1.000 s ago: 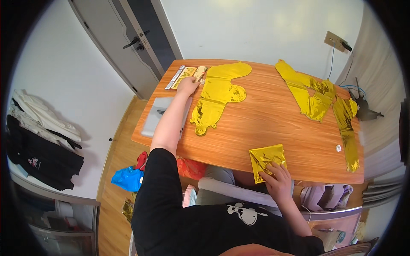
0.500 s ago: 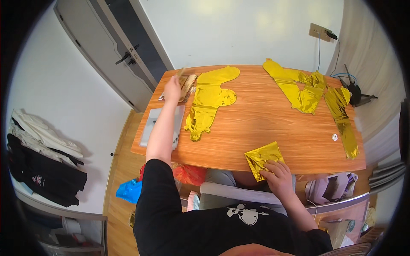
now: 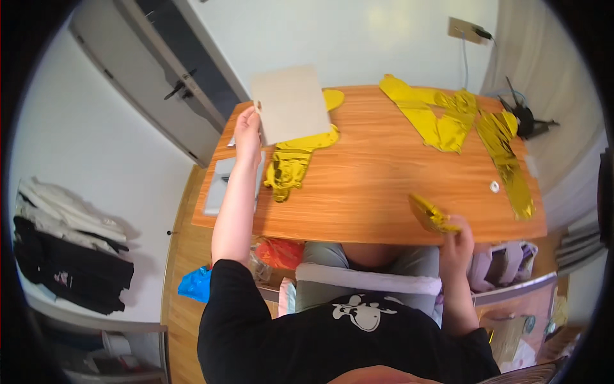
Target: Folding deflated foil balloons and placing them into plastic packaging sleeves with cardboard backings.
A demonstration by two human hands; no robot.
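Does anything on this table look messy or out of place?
Mostly the far right corner: crumpled gold foil pieces lie in an untidy heap, one strip trailing toward the table edge. Nothing looks spilled or broken.

You're looking down on a wooden table [image 3: 377, 185] against a white wall [image 3: 358, 38], with a grey door [image 3: 137, 89] to the left. Wood floor [image 3: 182, 256] below; clothes [image 3: 64, 249] piled at far left. Daylight is bright.
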